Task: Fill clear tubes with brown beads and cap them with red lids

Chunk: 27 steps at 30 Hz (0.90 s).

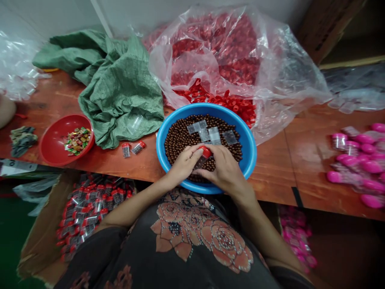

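Over the near part of a blue basin [251, 160], both hands hold one small clear container with a red cap [205, 151]. My left hand [184, 163] grips it from the left, thumb at the red cap. My right hand [225, 168] wraps it from the right, its fingers near the cap and its thumb lower down. Brown round beads [177, 136] fill the basin, and several clear empty containers [214, 135] lie on them. The container's lower part is partly hidden by my fingers.
Behind the basin, a clear plastic bag [279, 80] spills red caps [231, 102]. Left are a green sack [120, 96], a red bowl [49, 140] of wrapped sweets and two capped containers [126, 150]. Pink-capped containers [367, 160] lie right. Below, a cardboard box [39, 237] holds red-capped containers.
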{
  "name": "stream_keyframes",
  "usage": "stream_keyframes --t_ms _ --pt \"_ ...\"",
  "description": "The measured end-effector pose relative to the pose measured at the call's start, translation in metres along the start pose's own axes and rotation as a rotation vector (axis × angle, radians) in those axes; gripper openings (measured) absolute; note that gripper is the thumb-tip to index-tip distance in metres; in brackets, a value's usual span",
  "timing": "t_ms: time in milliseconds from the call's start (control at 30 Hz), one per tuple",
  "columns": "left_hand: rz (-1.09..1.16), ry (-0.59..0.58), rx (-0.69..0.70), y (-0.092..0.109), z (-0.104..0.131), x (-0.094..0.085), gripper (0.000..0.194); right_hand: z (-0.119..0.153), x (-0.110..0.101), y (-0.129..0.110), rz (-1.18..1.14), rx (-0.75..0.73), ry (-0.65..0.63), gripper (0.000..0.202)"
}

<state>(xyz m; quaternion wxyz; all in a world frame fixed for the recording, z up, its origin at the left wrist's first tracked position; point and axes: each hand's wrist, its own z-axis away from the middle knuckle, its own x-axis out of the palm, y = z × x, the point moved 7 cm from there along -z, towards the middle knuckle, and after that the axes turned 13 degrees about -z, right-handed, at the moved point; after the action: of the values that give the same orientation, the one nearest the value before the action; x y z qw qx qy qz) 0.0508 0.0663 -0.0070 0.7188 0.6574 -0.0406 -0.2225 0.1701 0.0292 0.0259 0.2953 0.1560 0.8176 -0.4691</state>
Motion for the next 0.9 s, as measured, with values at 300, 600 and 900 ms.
stream_keyframes --t_ms 300,600,900 --pt "0.340 -0.272 -0.378 -0.015 0.003 0.023 0.066 -0.001 0.007 -0.014 0.005 -0.041 -0.037 0.075" --pt "0.254 -0.025 -0.252 -0.017 0.007 0.017 0.042 -0.011 0.015 -0.020 0.341 -0.256 -0.089 0.052" --pt "0.097 0.099 -0.152 -0.004 0.022 -0.020 0.026 -0.009 0.022 -0.025 0.162 -0.117 -0.175 0.073"
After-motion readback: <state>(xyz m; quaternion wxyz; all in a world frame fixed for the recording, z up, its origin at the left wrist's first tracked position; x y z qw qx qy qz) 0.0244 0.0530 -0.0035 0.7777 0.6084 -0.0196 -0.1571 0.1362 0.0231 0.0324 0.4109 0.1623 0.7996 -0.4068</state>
